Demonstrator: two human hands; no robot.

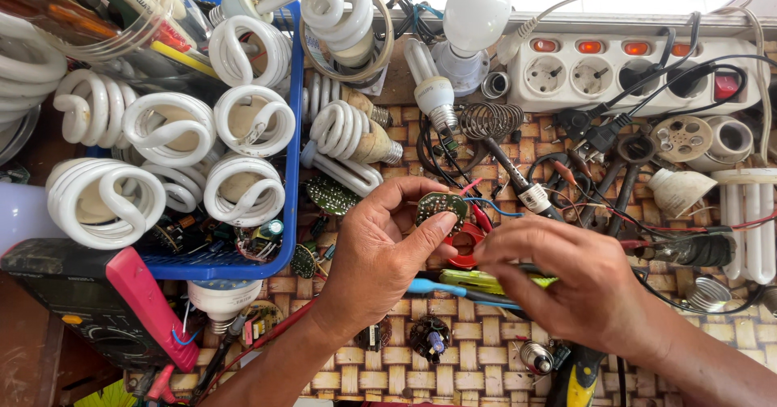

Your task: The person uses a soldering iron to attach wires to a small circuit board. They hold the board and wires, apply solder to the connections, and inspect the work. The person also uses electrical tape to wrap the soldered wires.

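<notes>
Two hands are working over a small round circuit board at the middle of the cluttered bench.

The left hand (376, 253) is pinching the green circuit board (441, 207) by its edge, just above the bench (453, 350); the right hand (579, 281), fingers curled, is gripping a thin probe with a yellow-green handle (477, 278). Judging by this, the board is being probed; next, the tip needs steady placing on one contact.
</notes>
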